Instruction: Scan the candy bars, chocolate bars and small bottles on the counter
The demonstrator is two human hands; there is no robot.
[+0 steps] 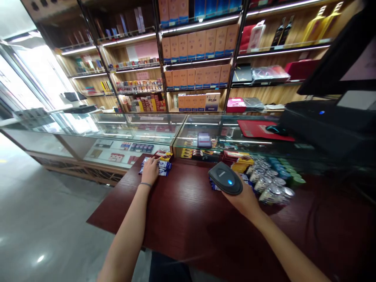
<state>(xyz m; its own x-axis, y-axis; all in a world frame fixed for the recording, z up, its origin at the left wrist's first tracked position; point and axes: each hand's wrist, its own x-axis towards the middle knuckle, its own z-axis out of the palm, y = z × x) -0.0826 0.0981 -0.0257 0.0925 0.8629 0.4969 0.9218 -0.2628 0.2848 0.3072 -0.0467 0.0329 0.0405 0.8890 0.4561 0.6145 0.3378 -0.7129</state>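
My right hand (243,199) is closed around a dark handheld barcode scanner (225,178) with a blue light on top, held over the dark red wooden counter (188,219). Its head points down at blue packets beside a stack of red and yellow bars (236,159). My left hand (150,170) lies far to the left on a small pile of blue and white snack packets (162,164), fingers resting on them. A thin band circles that wrist.
Several small silver-lidded jars (272,186) and teal-lidded ones crowd the counter right of the scanner. A glass display case (141,131) runs behind. A black register (329,121) and red mouse mat (258,129) sit at right. Stocked shelves (196,51) line the back wall.
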